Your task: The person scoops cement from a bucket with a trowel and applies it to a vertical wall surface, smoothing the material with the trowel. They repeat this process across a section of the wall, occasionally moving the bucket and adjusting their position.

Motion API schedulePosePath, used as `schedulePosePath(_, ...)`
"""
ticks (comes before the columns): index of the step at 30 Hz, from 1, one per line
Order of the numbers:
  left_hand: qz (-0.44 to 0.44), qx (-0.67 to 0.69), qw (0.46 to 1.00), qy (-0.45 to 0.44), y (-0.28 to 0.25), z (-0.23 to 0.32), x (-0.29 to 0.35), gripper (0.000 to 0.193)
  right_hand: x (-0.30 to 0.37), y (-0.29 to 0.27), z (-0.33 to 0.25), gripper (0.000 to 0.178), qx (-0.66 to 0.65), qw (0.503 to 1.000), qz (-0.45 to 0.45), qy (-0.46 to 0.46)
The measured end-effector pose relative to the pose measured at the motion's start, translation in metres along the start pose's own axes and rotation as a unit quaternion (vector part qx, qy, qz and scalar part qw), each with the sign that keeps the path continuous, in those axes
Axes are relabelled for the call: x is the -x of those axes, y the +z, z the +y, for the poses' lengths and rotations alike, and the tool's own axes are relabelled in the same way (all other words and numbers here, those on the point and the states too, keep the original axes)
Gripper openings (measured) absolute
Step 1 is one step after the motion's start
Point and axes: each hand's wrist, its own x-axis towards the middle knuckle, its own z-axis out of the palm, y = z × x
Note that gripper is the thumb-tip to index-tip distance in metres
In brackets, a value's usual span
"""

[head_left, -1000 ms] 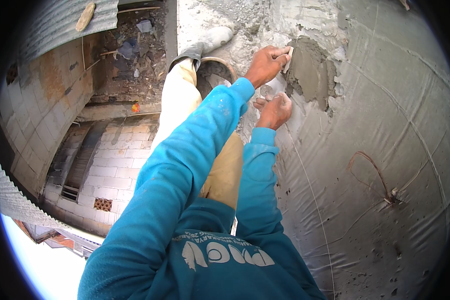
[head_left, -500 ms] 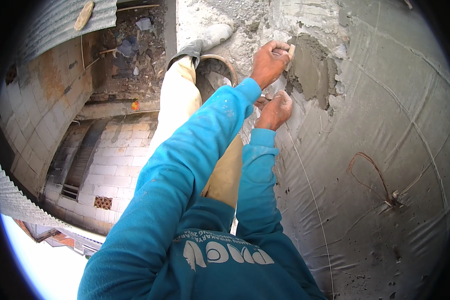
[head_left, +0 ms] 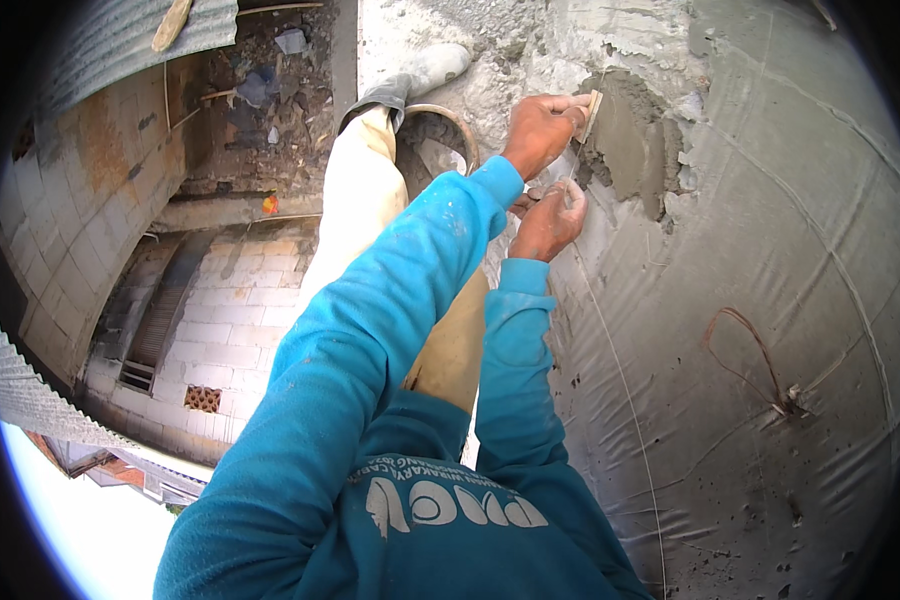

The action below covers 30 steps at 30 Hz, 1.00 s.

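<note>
My left hand [head_left: 544, 132] pinches a small flat piece of wood [head_left: 592, 114] and holds it at the edge of a patch of wet grey mortar [head_left: 628, 140] on the wall. Just below it, my right hand [head_left: 550, 222] is closed, thumb against fingers, at a thin pale string [head_left: 620, 365]. The string runs from about this hand down along the wall; the exact grip is partly hidden by the fingers. Both forearms are in blue sleeves.
The grey plastered wall [head_left: 710, 260] fills the right side, with a loop of brown wire [head_left: 745, 330] sticking out. A round-rimmed bucket [head_left: 465, 130] stands beside my boot [head_left: 435, 72]. Rubble [head_left: 270, 120], block walls [head_left: 235, 320] and corrugated roofing [head_left: 135, 50] lie to the left.
The wood piece in my left hand has tilted and shifted slightly to the right against the mortar. My right hand stays in nearly the same place. The view has moved a little.
</note>
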Motion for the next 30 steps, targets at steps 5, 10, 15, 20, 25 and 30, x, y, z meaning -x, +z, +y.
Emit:
schedulePosePath(5,0.017,-0.041,0.999,0.020,0.005,-0.005,0.000,0.030,0.000,0.002,-0.001,0.023,0.054,0.998,0.014,-0.028)
schedulePosePath(10,0.023,-0.012,1.000,0.000,0.007,0.000,0.000,0.029,-0.001,0.002,-0.003,0.026,0.074,0.997,0.009,-0.029)
schedulePosePath(15,0.006,-0.074,0.997,-0.015,0.002,0.007,-0.006,0.027,0.002,0.003,-0.007,0.035,0.077,0.997,-0.008,-0.010)
schedulePosePath(20,0.018,-0.087,0.995,-0.038,0.001,0.009,-0.012,0.021,0.014,0.003,-0.005,0.044,0.085,0.996,-0.013,-0.033)
schedulePosePath(25,-0.017,-0.105,0.994,-0.006,-0.002,0.008,-0.012,0.025,0.034,-0.003,0.006,0.048,0.082,0.995,-0.030,-0.040)
schedulePosePath(30,-0.022,-0.139,0.990,0.010,-0.004,0.009,-0.014,0.027,0.046,-0.012,0.019,0.047,0.110,0.992,-0.057,-0.028)
